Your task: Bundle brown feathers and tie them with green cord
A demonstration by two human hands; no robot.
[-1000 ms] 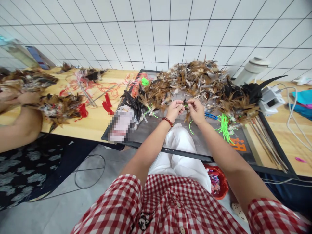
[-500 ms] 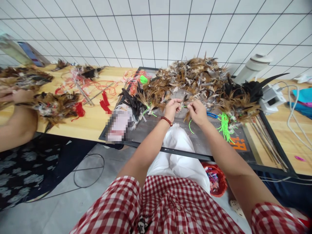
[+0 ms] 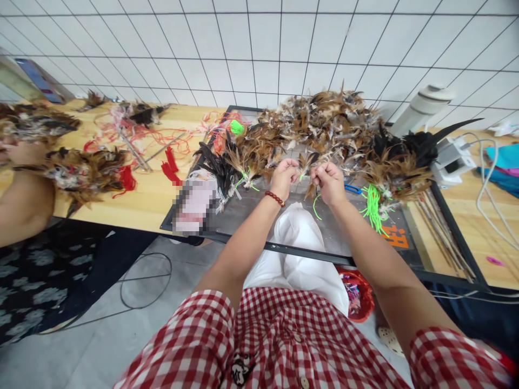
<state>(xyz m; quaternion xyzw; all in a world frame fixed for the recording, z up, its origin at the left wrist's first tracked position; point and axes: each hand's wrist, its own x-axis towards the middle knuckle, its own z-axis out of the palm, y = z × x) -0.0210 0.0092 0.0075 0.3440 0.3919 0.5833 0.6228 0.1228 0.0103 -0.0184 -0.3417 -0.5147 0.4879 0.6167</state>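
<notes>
My left hand (image 3: 285, 176) and my right hand (image 3: 329, 181) are both closed in pinches, a small gap between them. Between them sits a small bunch of brown feathers (image 3: 305, 161) with a thin green cord (image 3: 302, 175); each hand pulls on an end of that cord. Both hands hover over a dark framed mat (image 3: 259, 213), just in front of a big heap of brown and black feathers (image 3: 324, 127). A red bead bracelet (image 3: 274, 198) is on my left wrist.
Green cords (image 3: 373, 208) and thin sticks (image 3: 444, 232) lie right of my hands. A white device (image 3: 452, 156) with cables stands far right. On the wooden table (image 3: 154, 197) at left, another person's arm (image 3: 24, 200) works on feathers among red threads (image 3: 170, 165). A red basket (image 3: 357, 294) sits below.
My two hands have drawn slightly apart and lifted a little, tightening on the green cord around the feather bunch. The view has tilted slightly down.
</notes>
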